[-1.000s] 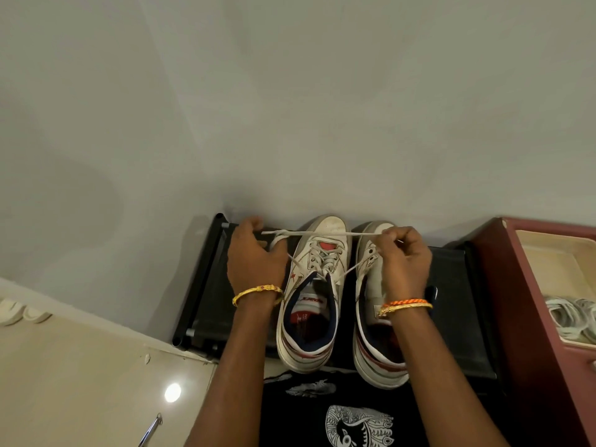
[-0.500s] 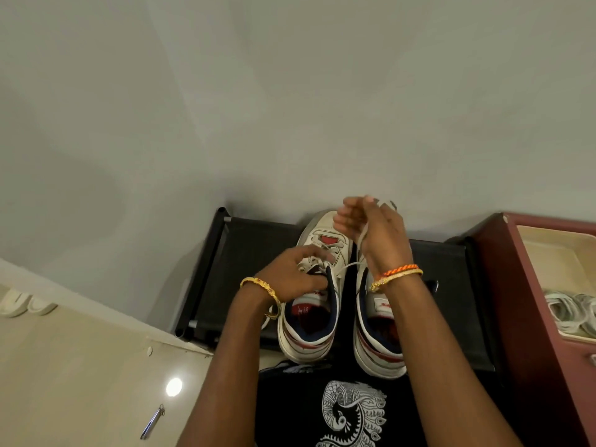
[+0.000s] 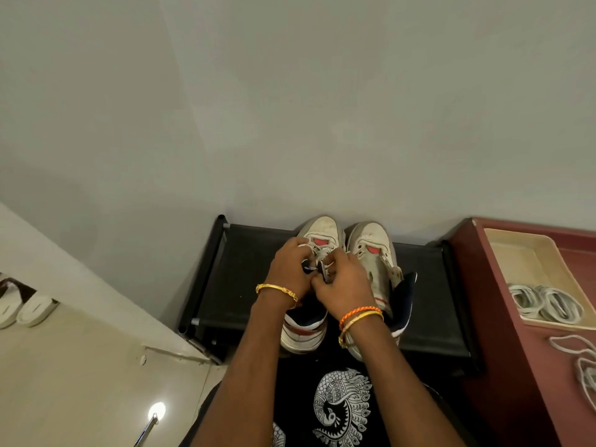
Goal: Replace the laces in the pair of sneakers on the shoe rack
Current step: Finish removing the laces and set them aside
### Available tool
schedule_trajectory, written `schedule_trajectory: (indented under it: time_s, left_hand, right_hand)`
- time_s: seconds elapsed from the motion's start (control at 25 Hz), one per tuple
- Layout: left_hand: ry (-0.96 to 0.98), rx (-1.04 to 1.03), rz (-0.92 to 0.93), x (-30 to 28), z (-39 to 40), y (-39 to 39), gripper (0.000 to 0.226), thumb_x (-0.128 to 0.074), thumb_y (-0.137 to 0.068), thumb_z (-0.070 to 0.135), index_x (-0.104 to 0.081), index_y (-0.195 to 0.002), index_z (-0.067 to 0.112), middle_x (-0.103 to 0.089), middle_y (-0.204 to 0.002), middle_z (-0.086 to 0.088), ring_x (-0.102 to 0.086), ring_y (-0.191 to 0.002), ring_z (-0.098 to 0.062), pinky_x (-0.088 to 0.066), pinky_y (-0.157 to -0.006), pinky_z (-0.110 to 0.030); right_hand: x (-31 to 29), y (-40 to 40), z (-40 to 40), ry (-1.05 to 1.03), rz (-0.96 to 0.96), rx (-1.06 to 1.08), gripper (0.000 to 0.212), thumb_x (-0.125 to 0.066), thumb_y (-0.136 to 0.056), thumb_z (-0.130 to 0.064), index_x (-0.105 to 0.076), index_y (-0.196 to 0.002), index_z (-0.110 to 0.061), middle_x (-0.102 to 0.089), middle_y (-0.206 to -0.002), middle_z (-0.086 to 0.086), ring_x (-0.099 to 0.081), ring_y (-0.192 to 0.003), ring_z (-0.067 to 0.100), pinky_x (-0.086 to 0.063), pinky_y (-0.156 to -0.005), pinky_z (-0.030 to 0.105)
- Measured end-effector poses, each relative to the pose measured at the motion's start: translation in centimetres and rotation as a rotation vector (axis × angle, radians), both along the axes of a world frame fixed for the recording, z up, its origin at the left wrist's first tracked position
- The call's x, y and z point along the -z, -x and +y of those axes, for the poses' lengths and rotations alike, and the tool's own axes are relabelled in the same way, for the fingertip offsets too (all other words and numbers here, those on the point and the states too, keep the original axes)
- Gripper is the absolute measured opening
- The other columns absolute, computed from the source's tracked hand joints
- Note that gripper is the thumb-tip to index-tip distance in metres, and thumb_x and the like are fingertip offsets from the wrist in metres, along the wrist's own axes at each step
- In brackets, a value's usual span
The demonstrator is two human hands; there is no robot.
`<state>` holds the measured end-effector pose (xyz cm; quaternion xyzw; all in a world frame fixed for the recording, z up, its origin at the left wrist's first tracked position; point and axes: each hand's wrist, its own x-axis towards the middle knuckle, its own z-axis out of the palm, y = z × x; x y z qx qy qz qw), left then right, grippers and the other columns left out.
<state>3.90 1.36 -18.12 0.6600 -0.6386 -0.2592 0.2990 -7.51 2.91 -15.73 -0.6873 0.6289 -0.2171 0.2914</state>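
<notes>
Two white sneakers with red and navy trim stand side by side on the black shoe rack (image 3: 245, 285), toes to the wall. Both my hands are over the left sneaker (image 3: 322, 229). My left hand (image 3: 290, 269) and my right hand (image 3: 346, 287) have their fingers curled together at its tongue and pinch the white lace (image 3: 322, 253) there. The lace's ends are hidden under my fingers. The right sneaker (image 3: 374, 240) stands untouched, its tongue loose and its collar open.
A dark red cabinet (image 3: 503, 317) stands right of the rack. On it a cream tray (image 3: 519, 253) holds coiled white laces (image 3: 545, 301), and a loose white lace (image 3: 577, 359) lies beside the tray. White slippers (image 3: 29, 308) lie on the floor at far left.
My right hand came down from above the right sneaker's toe. My left hand moved up from the heel opening. Both now meet at the left sneaker's tongue.
</notes>
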Motion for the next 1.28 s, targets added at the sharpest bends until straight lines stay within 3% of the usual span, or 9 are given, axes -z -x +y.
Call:
schedule_trajectory:
  time_s: [0.24,0.4,0.52,0.64,0.72,0.84,0.92,1.16,1.28]
  left_hand:
    - [0.021,-0.056,0.202,0.6,0.8,0.0,0.010,-0.067,-0.081,0.004,-0.061,-0.080,0.012,-0.065,-0.095,-0.004,-0.058,-0.092,-0.012,-0.050,-0.075,-0.013]
    - [-0.054,-0.201,0.410,1.0,0.4,0.1,0.005,-0.060,-0.089,0.013,-0.062,-0.085,0.012,-0.068,-0.095,-0.003,-0.064,-0.091,-0.017,-0.051,-0.073,-0.015]
    - [-0.243,-0.513,0.836,0.9,-0.6,-0.5,0.020,-0.050,-0.094,0.019,-0.064,-0.090,0.006,-0.070,-0.100,-0.015,-0.066,-0.097,-0.030,-0.052,-0.090,-0.043]
    - [-0.336,-0.674,1.065,-0.7,-0.5,-0.7,0.018,-0.048,-0.091,0.004,-0.062,-0.099,-0.003,-0.065,-0.103,-0.021,-0.063,-0.099,-0.034,-0.050,-0.093,-0.044]
    - [-0.240,-0.551,0.874,-1.7,0.2,-0.1,0.019,-0.045,-0.089,0.003,-0.063,-0.086,0.007,-0.065,-0.093,-0.014,-0.063,-0.085,-0.026,-0.054,-0.077,-0.036]
    - [-0.025,-0.072,0.041,-1.9,2.2,0.9,0.012,-0.057,-0.085,0.018,-0.066,-0.093,0.018,-0.056,-0.103,-0.002,-0.051,-0.101,-0.016,-0.048,-0.085,-0.034]
    - [0.028,0.006,-0.247,-1.2,2.1,0.8,0.019,-0.063,-0.085,0.029,-0.068,-0.101,0.022,-0.051,-0.108,-0.001,-0.043,-0.107,-0.016,-0.044,-0.089,-0.035]
    - [0.021,-0.087,-0.188,-0.6,2.0,1.2,0.011,-0.063,-0.087,0.023,-0.068,-0.095,0.017,-0.047,-0.117,-0.001,-0.039,-0.116,-0.019,-0.041,-0.095,-0.039]
    - [-0.005,-0.220,0.187,-1.6,2.2,1.1,0.009,-0.062,-0.087,0.015,-0.062,-0.081,0.022,-0.046,-0.113,0.003,-0.046,-0.113,-0.017,-0.036,-0.104,-0.043]
  right_hand:
    - [0.1,0.4,-0.1,-0.012,0.173,0.024,0.032,-0.061,-0.084,-0.023,-0.052,-0.109,-0.006,-0.063,-0.102,0.015,-0.059,-0.096,0.031,-0.046,-0.076,0.032]
    - [0.8,0.4,0.6,0.029,0.019,0.147,0.043,-0.063,-0.082,-0.019,-0.045,-0.119,-0.007,-0.065,-0.098,0.014,-0.062,-0.090,0.031,-0.048,-0.074,0.031]
    - [1.0,0.8,0.5,-0.016,-0.055,0.223,0.026,-0.065,-0.080,-0.021,-0.055,-0.099,-0.006,-0.063,-0.085,0.010,-0.061,-0.086,0.029,-0.047,-0.072,0.030]
    - [0.9,1.3,0.2,-0.078,-0.113,0.235,0.017,-0.067,-0.077,-0.022,-0.057,-0.078,-0.009,-0.061,-0.076,0.007,-0.060,-0.082,0.027,-0.051,-0.074,0.033]
    - [0.9,1.6,0.0,-0.109,-0.145,0.231,0.018,-0.069,-0.074,-0.023,-0.055,-0.072,-0.012,-0.064,-0.074,0.007,-0.063,-0.076,0.026,-0.055,-0.073,0.036]
    - [1.0,2.1,-0.1,-0.113,-0.156,0.193,0.016,-0.070,-0.072,-0.021,-0.056,-0.069,-0.013,-0.065,-0.070,0.008,-0.065,-0.068,0.026,-0.057,-0.070,0.041]
    - [1.1,2.2,-0.1,-0.109,-0.176,0.176,0.016,-0.070,-0.072,-0.021,-0.056,-0.069,-0.013,-0.065,-0.070,0.008,-0.066,-0.067,0.027,-0.058,-0.068,0.043]
    - [1.0,1.9,0.6,-0.068,-0.183,0.203,0.017,-0.069,-0.074,-0.023,-0.057,-0.070,-0.012,-0.064,-0.071,0.006,-0.063,-0.070,0.025,-0.055,-0.067,0.035]
    - [0.8,1.9,0.8,-0.044,-0.160,0.211,0.016,-0.070,-0.075,-0.021,-0.058,-0.073,-0.010,-0.062,-0.072,0.005,-0.060,-0.072,0.023,-0.050,-0.065,0.029]
